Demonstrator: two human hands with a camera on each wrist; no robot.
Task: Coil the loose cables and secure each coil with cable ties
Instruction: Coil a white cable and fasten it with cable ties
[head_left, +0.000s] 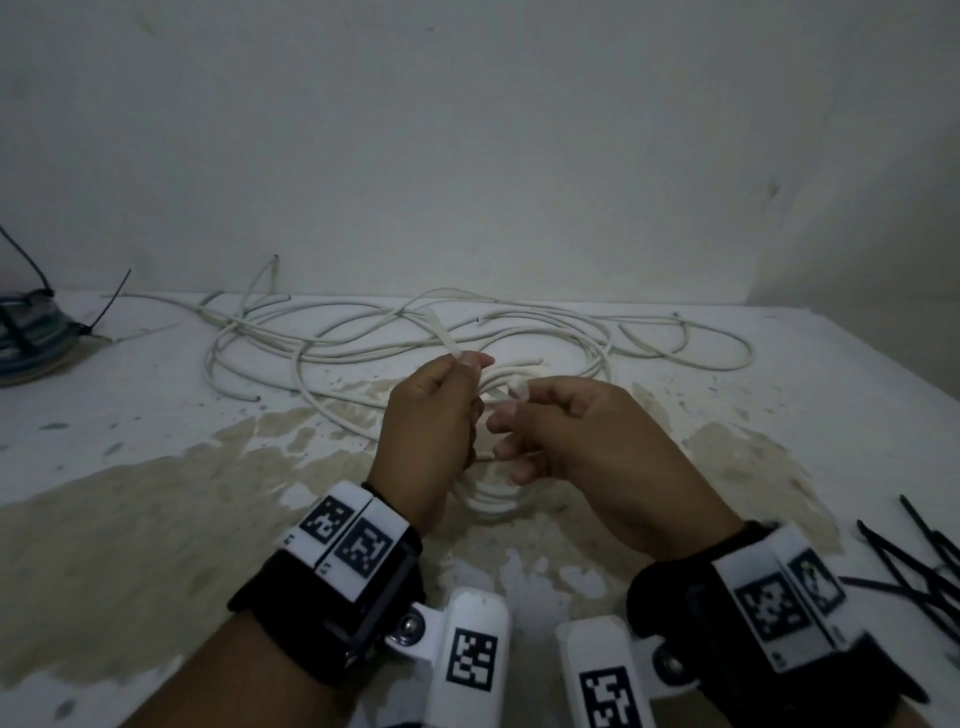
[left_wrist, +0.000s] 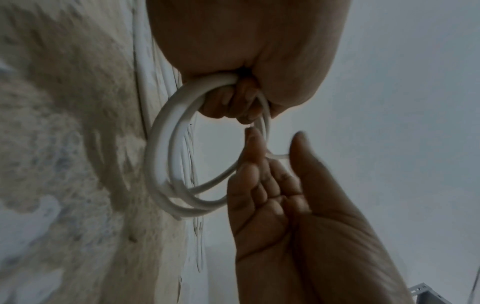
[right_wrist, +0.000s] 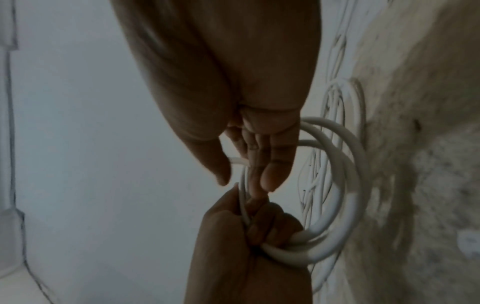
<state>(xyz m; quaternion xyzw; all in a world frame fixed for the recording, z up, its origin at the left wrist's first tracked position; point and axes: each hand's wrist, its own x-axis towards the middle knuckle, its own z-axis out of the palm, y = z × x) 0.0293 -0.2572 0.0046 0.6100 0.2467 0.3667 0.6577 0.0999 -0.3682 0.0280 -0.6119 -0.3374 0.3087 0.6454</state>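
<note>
left hand (head_left: 431, 415) fingers curled tight round the white cable coil (left_wrist: 166, 164), raised above the stained table (head_left: 156, 493), thumb and forefinger pinching a white cable tie (head_left: 441, 332). right hand (head_left: 587, 441) half open, fingertips pinching the tie's other end beside the coil.

Head view above — wrists close, coil (left_wrist: 166, 160) shared

Stained table (head_left: 156, 493): cables (head_left: 363, 338), ties (head_left: 914, 566).
</note>
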